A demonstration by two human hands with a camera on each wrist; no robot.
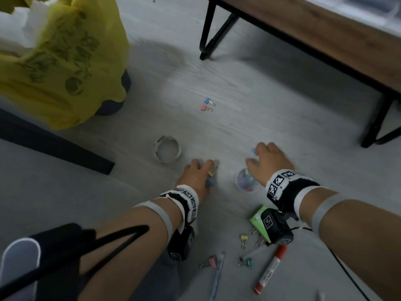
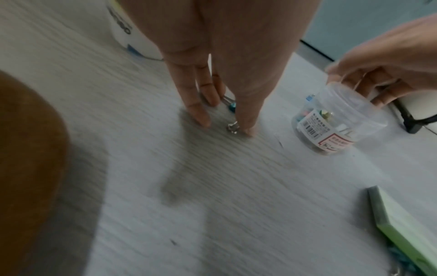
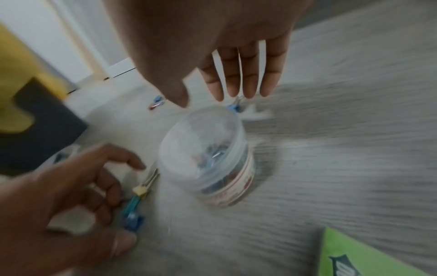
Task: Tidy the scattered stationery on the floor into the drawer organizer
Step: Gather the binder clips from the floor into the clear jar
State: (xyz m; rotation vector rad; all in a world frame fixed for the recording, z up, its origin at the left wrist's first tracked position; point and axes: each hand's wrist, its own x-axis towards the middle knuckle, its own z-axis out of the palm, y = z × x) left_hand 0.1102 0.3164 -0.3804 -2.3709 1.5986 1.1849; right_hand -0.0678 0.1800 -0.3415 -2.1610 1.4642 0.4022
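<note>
Left hand [image 1: 196, 177] fingers straight, pressing clips [image 3: 134, 203]; right hand [image 1: 269, 162] relaxed, apparently empty, over the jar [image 1: 247, 180] — a careless brush could tip it.

Dim, flat indoor light, soft shadows on the floor [image 1: 249, 88] — wrist views motion-blurred, edges streaked.

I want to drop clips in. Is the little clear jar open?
Open: the clear jar stands upright with no lid on, and binder clips show inside through its mouth.
</note>
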